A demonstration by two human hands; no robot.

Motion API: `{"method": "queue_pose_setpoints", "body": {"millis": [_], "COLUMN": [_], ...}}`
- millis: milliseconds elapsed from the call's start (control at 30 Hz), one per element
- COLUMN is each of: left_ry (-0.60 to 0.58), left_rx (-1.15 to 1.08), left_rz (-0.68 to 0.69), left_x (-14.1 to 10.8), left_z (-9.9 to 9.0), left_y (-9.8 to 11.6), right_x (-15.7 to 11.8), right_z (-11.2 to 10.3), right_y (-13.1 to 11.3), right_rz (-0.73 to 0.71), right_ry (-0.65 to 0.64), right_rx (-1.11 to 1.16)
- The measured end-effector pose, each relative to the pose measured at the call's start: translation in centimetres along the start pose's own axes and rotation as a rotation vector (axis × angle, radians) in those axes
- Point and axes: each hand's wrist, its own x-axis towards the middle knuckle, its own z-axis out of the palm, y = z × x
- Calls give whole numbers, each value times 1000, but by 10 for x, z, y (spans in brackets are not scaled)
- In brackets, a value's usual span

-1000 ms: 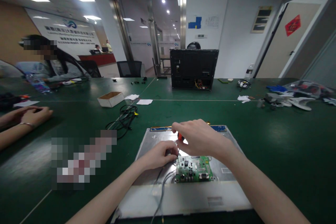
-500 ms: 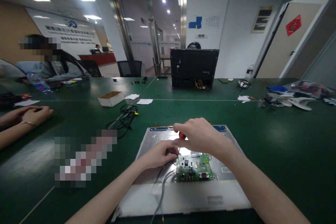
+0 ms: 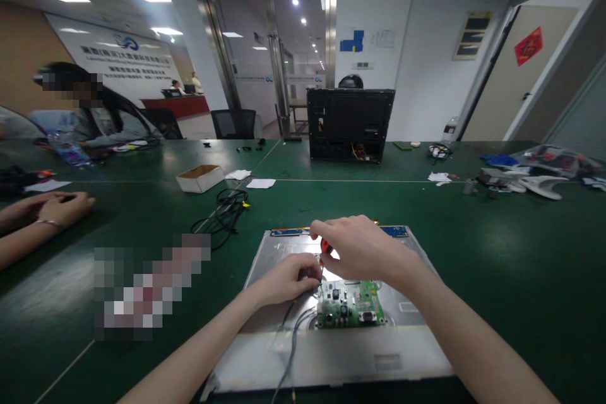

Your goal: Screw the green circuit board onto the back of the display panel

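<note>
A green circuit board lies on the metal back of a display panel, with grey cables running from its left side. My right hand grips the orange-red handle of a screwdriver from above. The shaft points down at the board's upper left corner. Beside the tip, my left hand has its fingers bent together in a pinch. Whatever sits between those fingertips is too small to make out. Along the panel's far edge runs a narrow blue circuit strip.
A black monitor housing stands across the green table. Tangled black cables and a small open box lie to the left. Another person's hands rest at far left. Loose parts and a plastic bag are at right.
My right hand's fingers have shifted on the screwdriver handle, and more of the handle shows now. My left hand stays at the board's corner.
</note>
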Motion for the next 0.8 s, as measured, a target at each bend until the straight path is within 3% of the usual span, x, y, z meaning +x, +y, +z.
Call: {"method": "queue_pose_setpoints", "body": {"millis": [800], "left_ry": [-8], "left_rx": [-26], "left_rz": [-14], "left_x": [-1], "left_z": [0], "left_y": [2], "right_x": [2], "right_z": [1], "right_y": [1], "right_rz": [25], "right_ry": [-10], "right_rx": [1]}}
